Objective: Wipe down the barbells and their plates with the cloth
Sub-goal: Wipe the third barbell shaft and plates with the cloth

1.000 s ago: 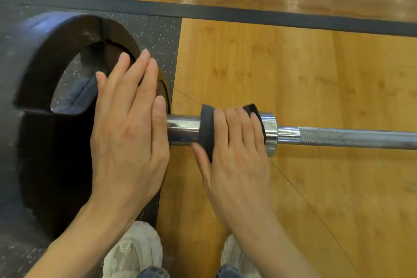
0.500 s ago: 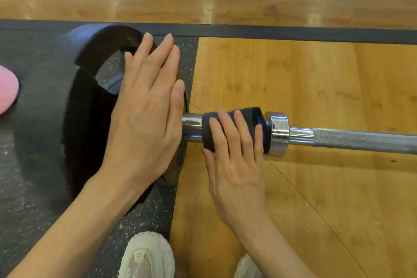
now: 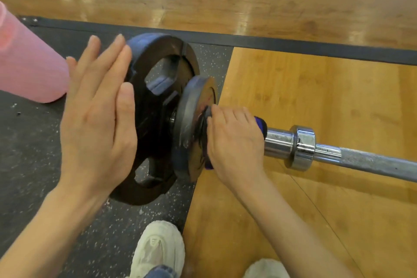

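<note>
A barbell (image 3: 361, 160) lies across the floor with a chrome sleeve (image 3: 278, 143) and collar (image 3: 302, 146). On the sleeve stand a large black plate (image 3: 155, 119) with cut-out holes and a smaller grey plate (image 3: 191, 124) beside it. My left hand (image 3: 97, 115) lies flat with straight fingers against the large plate's outer face. My right hand (image 3: 234, 142) grips a dark blue cloth (image 3: 260, 125) wrapped round the sleeve, pressed up against the small plate. Most of the cloth is hidden under my fingers.
A pink object (image 3: 27, 61) stands on the speckled black rubber mat (image 3: 33, 153) at the left. Wooden floor (image 3: 316, 97) lies under the bar and beyond a dark border strip (image 3: 293, 45). My two white shoes (image 3: 158, 248) are at the bottom edge.
My right hand has slid the cloth left along the sleeve, from the collar to the small plate. My left hand now lies on the plate's outer face. The view has shifted, showing both plates.
</note>
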Tool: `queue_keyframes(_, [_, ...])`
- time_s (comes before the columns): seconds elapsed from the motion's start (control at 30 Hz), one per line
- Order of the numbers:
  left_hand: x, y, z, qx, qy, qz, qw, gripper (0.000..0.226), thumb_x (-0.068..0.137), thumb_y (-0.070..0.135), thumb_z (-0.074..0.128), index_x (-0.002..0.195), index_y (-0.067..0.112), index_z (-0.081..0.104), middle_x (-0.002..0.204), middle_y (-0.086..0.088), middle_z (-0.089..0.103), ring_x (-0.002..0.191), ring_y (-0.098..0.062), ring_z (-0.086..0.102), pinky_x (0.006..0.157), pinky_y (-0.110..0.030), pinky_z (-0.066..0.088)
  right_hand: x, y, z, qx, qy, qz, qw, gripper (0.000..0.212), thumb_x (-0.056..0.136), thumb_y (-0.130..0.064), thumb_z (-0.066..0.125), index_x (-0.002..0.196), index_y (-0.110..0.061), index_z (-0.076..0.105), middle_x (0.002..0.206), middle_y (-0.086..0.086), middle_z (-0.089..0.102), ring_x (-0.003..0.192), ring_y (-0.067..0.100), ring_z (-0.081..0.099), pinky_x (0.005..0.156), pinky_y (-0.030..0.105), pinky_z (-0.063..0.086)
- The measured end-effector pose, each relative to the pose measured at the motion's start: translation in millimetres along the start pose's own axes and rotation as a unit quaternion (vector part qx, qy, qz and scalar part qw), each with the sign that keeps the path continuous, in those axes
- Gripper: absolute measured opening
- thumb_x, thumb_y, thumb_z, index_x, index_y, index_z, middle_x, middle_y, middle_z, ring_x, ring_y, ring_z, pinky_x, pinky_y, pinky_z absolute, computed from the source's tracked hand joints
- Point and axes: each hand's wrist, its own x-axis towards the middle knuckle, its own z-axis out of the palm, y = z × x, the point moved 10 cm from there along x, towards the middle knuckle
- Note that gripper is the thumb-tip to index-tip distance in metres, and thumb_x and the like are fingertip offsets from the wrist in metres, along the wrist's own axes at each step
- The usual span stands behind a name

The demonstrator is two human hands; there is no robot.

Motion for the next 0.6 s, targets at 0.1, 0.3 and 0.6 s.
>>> queue_keyframes(0.1, [-4,-4,-2,-0.002,0.011,-0.015,1.000,0.044,0.107,0.010,0.031,0.148,-0.003,0.042,0.155,-0.003,0.035,0.151,-0.020,0.019,0.126,-0.049,0.009,-13,-8,-2,-0.002,0.025,0.028,0.999,0.033,0.100,-0.014,0.042,0.120,-0.002,0.066,0.116,0.016,0.069,0.111,0.035,0.064,0.107,0.048,0.042])
queue_keyframes(0.3, [-10,-1,-1,0.026,-0.001,-0.012,1.000,0.046,0.107,0.012,0.030,0.150,-0.001,0.040,0.158,-0.008,0.038,0.152,-0.021,0.021,0.127,-0.042,0.006,-36,-11,-1,-0.018,0.035,-0.061,0.997,0.043,0.104,-0.018,0.044,0.144,-0.004,0.051,0.145,0.013,0.054,0.138,0.032,0.047,0.122,0.048,0.023])
queue_keyframes(0.6, [-12,-26,-9,-0.027,-0.082,0.061,0.994,0.051,0.106,0.019,0.027,0.153,0.001,0.034,0.163,-0.004,0.029,0.155,-0.017,0.013,0.127,-0.042,0.004,-21,-2,-6,-0.035,-0.048,-0.027,0.998,0.051,0.102,-0.037,0.030,0.141,-0.014,0.055,0.133,0.009,0.061,0.131,0.033,0.051,0.112,0.057,0.033])
